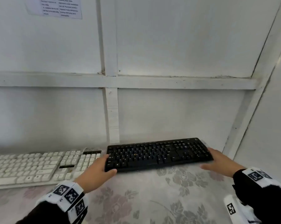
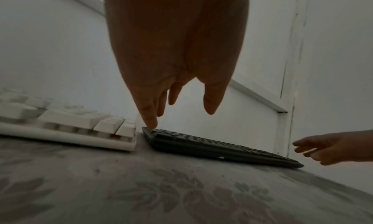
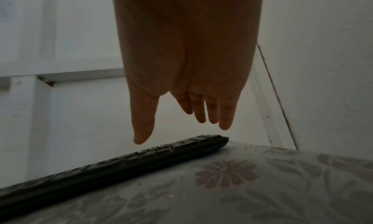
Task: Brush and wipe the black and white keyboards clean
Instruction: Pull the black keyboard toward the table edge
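Note:
The black keyboard (image 1: 159,154) lies on the flowered tablecloth (image 1: 152,199), close to the back wall. The white keyboard (image 1: 39,167) lies just left of it, almost end to end. My left hand (image 1: 106,164) is at the black keyboard's left end. In the left wrist view its fingers (image 2: 149,118) are straight, one tip touches the black keyboard's (image 2: 212,147) near left corner, and the thumb is apart. My right hand (image 1: 212,159) is at the right end with its fingers (image 3: 224,122) straight. They hover just over the black keyboard's (image 3: 121,163) edge and hold nothing.
White panelled walls with battens close the table at the back and on the right, forming a corner (image 1: 230,151) just beyond the black keyboard. A printed sheet (image 1: 55,7) is stuck high on the back wall. Bare cloth stretches in front of both keyboards.

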